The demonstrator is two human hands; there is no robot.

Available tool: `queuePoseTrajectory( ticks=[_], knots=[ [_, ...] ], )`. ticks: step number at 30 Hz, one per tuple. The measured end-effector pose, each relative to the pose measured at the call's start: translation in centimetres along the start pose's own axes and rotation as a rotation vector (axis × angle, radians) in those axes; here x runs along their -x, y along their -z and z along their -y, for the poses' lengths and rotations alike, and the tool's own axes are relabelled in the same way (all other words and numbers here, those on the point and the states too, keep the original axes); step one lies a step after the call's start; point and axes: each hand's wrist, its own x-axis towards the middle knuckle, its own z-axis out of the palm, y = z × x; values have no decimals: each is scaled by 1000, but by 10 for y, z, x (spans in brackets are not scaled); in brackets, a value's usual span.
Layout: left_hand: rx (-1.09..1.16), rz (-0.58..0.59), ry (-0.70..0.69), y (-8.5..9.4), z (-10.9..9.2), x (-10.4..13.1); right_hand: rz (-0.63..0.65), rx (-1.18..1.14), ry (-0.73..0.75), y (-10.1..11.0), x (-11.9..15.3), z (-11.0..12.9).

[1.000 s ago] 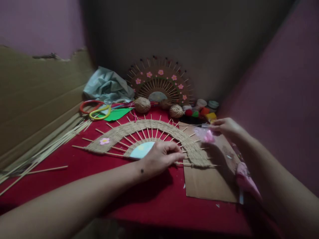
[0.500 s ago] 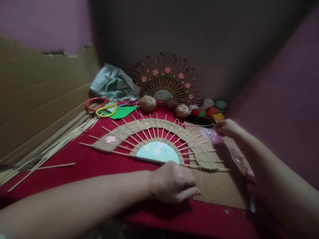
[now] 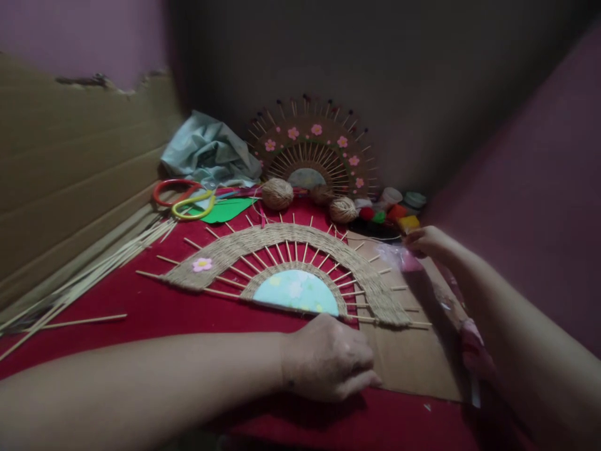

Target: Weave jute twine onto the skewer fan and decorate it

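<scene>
My left hand (image 3: 331,358) rests at the front of the red cloth by the cardboard's edge, fingers curled under; whatever they hold, if anything, is hidden. Just beyond it lies a woven fan (image 3: 244,243) of twine and thin sticks, with a light-blue half-round centre (image 3: 297,292) and one pink flower (image 3: 202,265) on its left side. To the right, my right hand (image 3: 426,241) has its fingers closed at the back edge of a small clear plastic bag (image 3: 409,260) with pink pieces inside. Its fingertips are partly hidden.
Cardboard (image 3: 413,360) lies under the fan's right end. Behind are twine balls (image 3: 277,193), small clay pots (image 3: 408,223), a finished fan (image 3: 323,147) and crumpled cloth (image 3: 209,150). Scissors (image 3: 188,203) and loose sticks (image 3: 94,269) are left. A pink-handled tool (image 3: 475,351) lies right.
The view has shifted slightly, and the fan's left end appears a little farther left and nearer. Both hands keep nearly the same places, the right still at the plastic bag.
</scene>
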Motion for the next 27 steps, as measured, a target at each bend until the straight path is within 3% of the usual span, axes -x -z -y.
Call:
queuePoseTrajectory(
  ticks=[2,6,9,12,15,18,23,27],
  knots=[
    [-4,6,14,-1,0,1,16,122,-47,4,-5,5],
    [-15,13,17,-1,0,1,-121,281,-15,7,-18,21],
    [-25,8,15,2,-2,0,-198,330,59,-2,-30,38],
    [-33,-19,-9,-1,0,0,-197,354,166,-19,-45,56],
    [-50,-38,-81,-20,13,6,-174,371,240,-36,-60,72],
    [-84,-39,-147,-52,34,12,-129,348,253,-49,-72,81],
    [158,44,115,-97,59,3,-163,140,166,-59,-74,84],
    [180,48,166,-110,65,-3,-316,-207,56,-48,-65,88]
  ],
)
